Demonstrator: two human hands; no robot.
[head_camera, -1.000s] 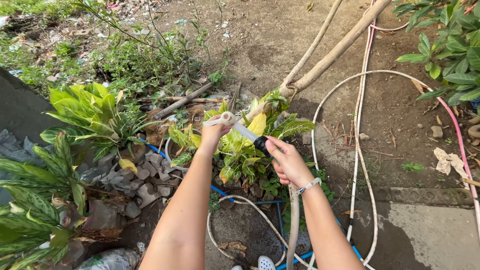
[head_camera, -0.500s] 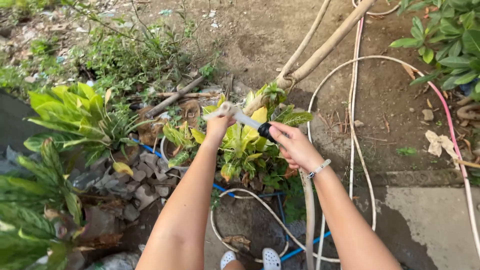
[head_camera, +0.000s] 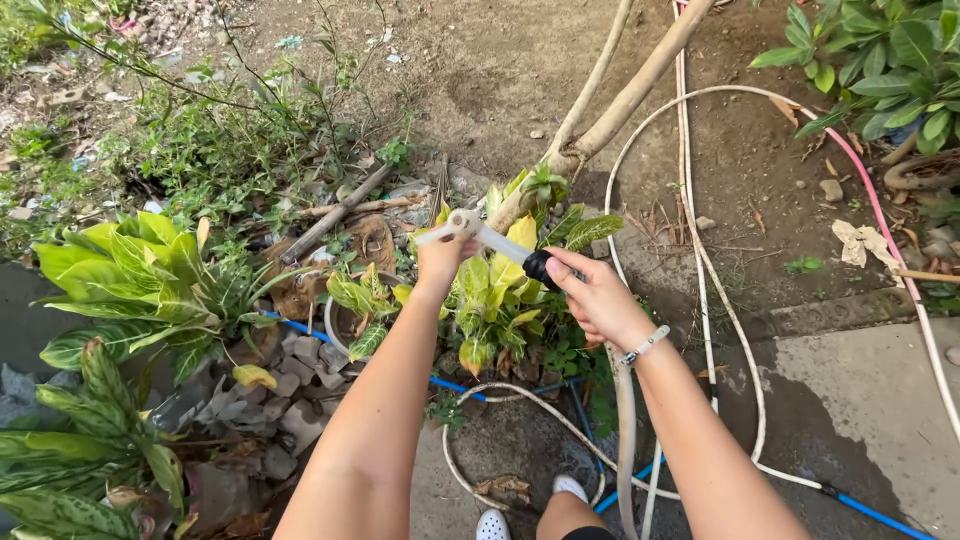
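Both hands have held their grip over the last second, left hand (head_camera: 442, 255) pinching the white nozzle tip (head_camera: 462, 222), right hand (head_camera: 597, 298) closed round its black collar (head_camera: 540, 268), above the yellow-green plant (head_camera: 490, 300).

Bare arms, no sleeves, white beaded bracelet (head_camera: 645, 346) on right wrist, white perforated shoes (head_camera: 495, 524)

The hose nozzle (head_camera: 490, 238) looks like smooth white plastic with a matt black collar. The hose (head_camera: 700, 270) on the right is dull, grubby rubber or plastic. The near pavement (head_camera: 860, 400) is rough concrete, damp in patches. The far soil (head_camera: 480, 70) is matt, crumbly earth. The leaves (head_camera: 130, 270) on the left are waxy and glossy.
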